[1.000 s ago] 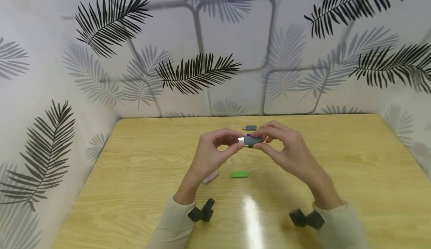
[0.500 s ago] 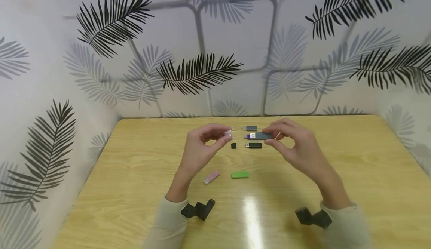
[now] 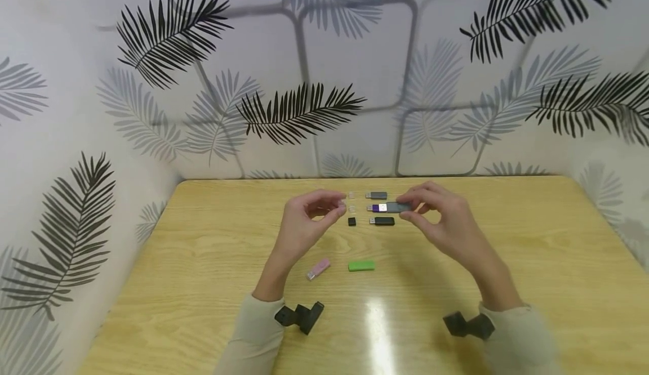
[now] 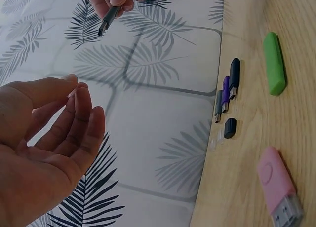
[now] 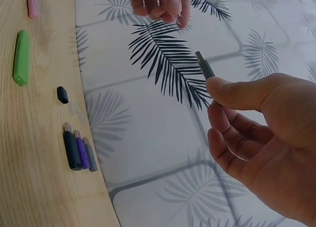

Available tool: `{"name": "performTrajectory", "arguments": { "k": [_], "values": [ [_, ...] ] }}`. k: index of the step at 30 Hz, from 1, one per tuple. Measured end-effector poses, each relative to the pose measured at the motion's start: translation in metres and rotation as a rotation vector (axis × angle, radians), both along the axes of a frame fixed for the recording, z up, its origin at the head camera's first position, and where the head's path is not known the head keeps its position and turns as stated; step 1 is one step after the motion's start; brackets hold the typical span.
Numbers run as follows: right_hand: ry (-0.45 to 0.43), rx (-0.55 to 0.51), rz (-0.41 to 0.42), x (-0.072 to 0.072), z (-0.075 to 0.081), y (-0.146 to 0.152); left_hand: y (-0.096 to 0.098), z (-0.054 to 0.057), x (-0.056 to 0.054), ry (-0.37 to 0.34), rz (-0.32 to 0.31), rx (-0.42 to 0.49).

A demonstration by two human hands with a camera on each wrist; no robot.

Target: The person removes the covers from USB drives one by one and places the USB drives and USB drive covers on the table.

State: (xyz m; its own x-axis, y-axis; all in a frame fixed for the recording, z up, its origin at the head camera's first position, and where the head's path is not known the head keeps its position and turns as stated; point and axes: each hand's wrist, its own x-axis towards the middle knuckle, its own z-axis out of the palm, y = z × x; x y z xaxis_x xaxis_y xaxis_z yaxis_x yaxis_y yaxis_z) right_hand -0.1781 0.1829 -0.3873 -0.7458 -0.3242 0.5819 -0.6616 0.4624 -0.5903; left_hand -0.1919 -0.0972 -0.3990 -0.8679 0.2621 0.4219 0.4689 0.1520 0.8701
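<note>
One part-hidden USB stick [image 5: 206,68], pinched by right fingers [image 5: 228,93]; left fingers [image 4: 81,108] pinch a barely visible cap [image 3: 342,205].

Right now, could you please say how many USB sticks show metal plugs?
5: one stick in the right hand; grey stick, purple stick and black stick at the back; pink stick nearer.

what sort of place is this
Probably an indoor workspace, though I can't tell whether it's a home or a studio: a wood-grain table stands by a leaf-print wall, with USB sticks and small caps laid out on it.
</note>
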Motion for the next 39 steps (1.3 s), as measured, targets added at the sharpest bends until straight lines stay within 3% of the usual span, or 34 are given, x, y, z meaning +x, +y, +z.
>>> {"name": "performTrajectory", "arguments": {
  "k": [8, 16, 24, 39],
  "values": [
    [-0.048, 0.013, -0.012, -0.009, -0.017, 0.004, 0.003, -0.018, -0.006, -0.058, 0.027, -0.061],
    [-0.232, 0.019, -0.032, -0.018, -0.045, 0.006, 0.013, -0.037, -0.008, -0.159, 0.056, -0.155],
    [-0.307, 0.040, -0.037, -0.024, -0.064, -0.002, 0.021, -0.051, -0.010, -0.236, 0.064, -0.236],
    [-0.506, 0.138, -0.080, -0.025, -0.087, -0.010, 0.023, -0.057, -0.008, -0.316, 0.129, -0.341]
  ]
}}
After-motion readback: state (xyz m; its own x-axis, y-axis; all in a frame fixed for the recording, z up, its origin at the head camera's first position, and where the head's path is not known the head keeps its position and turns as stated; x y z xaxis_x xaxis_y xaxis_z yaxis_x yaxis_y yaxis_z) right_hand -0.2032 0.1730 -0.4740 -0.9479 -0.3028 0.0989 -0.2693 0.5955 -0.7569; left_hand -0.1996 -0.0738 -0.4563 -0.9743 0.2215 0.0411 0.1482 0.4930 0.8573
